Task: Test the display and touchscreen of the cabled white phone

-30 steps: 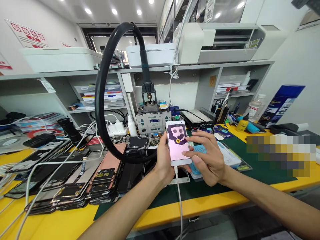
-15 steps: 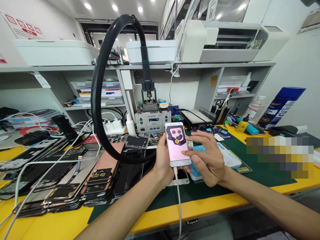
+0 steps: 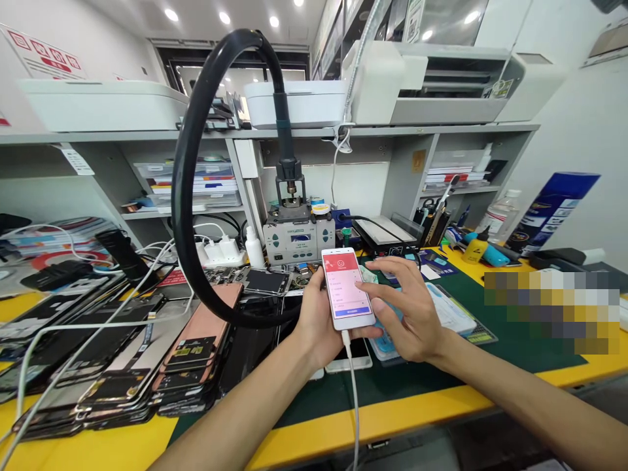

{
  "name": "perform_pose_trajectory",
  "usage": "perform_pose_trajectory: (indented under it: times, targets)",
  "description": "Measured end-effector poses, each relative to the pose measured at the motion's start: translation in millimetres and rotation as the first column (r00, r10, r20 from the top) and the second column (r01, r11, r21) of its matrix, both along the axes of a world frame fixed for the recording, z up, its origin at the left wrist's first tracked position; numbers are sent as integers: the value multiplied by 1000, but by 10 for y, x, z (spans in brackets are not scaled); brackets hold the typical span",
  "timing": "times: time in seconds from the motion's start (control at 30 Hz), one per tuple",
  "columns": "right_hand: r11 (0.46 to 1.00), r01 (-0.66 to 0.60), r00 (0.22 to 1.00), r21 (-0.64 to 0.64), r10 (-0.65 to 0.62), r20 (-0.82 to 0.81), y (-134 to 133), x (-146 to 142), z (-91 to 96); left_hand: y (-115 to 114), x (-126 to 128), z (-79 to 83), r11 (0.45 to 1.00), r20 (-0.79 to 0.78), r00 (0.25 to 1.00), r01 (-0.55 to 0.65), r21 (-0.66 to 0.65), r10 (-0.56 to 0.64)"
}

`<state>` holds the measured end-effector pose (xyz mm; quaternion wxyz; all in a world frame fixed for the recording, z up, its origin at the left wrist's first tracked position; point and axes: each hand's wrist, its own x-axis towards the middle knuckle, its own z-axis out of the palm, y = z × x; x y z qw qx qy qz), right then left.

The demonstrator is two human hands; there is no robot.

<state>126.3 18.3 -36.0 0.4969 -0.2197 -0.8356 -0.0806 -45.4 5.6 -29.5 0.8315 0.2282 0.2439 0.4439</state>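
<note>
My left hand [image 3: 314, 320] grips a white smartphone [image 3: 346, 288] upright above the green mat [image 3: 490, 327]. The lit screen has a red header and white lines of text. A white cable [image 3: 354, 392] hangs from the phone's bottom edge toward me. My right hand [image 3: 407, 307] hovers at the phone's right side, fingers spread, thumb on the screen's right edge. Under the phone, flat on the mat, lies another white phone [image 3: 350, 356].
Several phone screens and back covers [image 3: 147, 347] are stacked on the yellow bench at left among white cables. A thick black hose [image 3: 189, 176] loops up to a rework station [image 3: 297, 235]. Shelves with printers stand behind. Bottles and tools [image 3: 475, 245] sit at right.
The phone's screen changed from a pink picture with a dark shape to a red-and-white page. Both hands and the phone sank slightly lower.
</note>
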Motion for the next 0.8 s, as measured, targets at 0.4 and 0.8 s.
perform_pose_trajectory:
  times: [0.4,0.8]
  targets:
    - [996,-64,998,54,66,-22,-12,31,5,-3,12,28,999,58,998,-5,-41,8]
    - [1000,15,999,24,-16,44,-3,-1,2,-10,18,47,993,26,995,-98,-60,100]
